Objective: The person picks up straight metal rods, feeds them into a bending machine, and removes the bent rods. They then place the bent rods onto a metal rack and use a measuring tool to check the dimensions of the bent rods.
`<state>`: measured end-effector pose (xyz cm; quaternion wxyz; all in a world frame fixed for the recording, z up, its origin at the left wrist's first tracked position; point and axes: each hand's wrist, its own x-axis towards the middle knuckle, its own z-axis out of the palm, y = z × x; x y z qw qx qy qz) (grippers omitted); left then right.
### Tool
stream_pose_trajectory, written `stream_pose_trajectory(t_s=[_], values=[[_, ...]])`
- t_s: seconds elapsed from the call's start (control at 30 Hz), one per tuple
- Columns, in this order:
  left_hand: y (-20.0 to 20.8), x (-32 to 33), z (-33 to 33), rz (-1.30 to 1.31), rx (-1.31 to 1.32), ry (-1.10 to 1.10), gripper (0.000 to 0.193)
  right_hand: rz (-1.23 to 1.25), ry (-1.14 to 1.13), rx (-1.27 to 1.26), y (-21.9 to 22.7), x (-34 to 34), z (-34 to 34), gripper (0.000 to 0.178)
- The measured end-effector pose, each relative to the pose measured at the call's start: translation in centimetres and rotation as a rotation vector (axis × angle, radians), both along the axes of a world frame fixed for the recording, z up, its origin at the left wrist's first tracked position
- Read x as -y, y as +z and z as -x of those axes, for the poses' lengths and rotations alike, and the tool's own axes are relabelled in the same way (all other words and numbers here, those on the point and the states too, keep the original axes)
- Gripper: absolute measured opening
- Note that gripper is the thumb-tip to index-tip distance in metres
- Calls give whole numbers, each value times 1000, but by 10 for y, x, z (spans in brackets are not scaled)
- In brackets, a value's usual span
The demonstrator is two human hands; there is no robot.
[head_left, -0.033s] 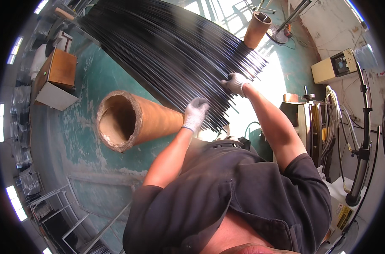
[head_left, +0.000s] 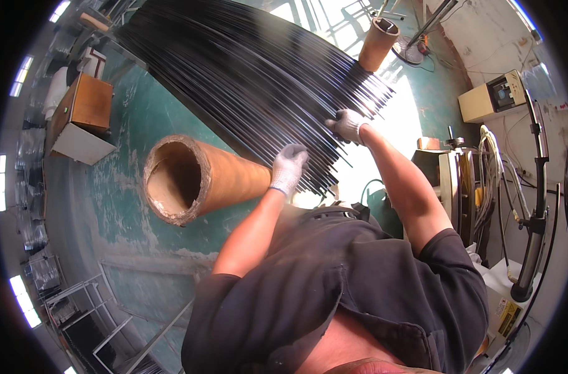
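Observation:
A wide spread of long, thin black rods (head_left: 234, 75) runs from the far left toward me, the near ends uneven and fanned out. My left hand (head_left: 289, 169), in a pale knitted glove, is closed at the near left side of the rods, its fingers curled over their ends. Further to the right, my right hand (head_left: 347, 126), gloved the same way, has its fingers bent around rods near the right ends. How many rods each hand grips is hidden by the gloves. Beside my left hand stands a large brown cardboard tube (head_left: 234, 174) with a ragged open rim.
A smaller brown tube (head_left: 378, 47) stands past the rods at the far right. Wooden and white boxes (head_left: 92, 103) sit on the left. A metal frame (head_left: 103, 311) is at the lower left. Machinery with cables and hoses (head_left: 490, 168) lines the right side, below a beige wall box (head_left: 483, 100).

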<state>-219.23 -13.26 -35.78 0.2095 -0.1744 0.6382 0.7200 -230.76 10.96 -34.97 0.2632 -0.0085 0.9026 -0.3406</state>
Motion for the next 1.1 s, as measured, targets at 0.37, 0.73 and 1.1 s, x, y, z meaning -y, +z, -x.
stream_pose_trajectory(t_s=[0.37, 0.73, 1.1], values=[[-26, -27, 30, -544, 268, 264, 39, -248, -242, 103, 91, -42, -286, 49], [35, -39, -26, -694, 505, 80, 13, -836, -566, -234, 98, -33, -505, 18], [159, -34, -49, -1067, 57, -296, 13, -1047, -1073, -158, 90, -80, -797, 27]])
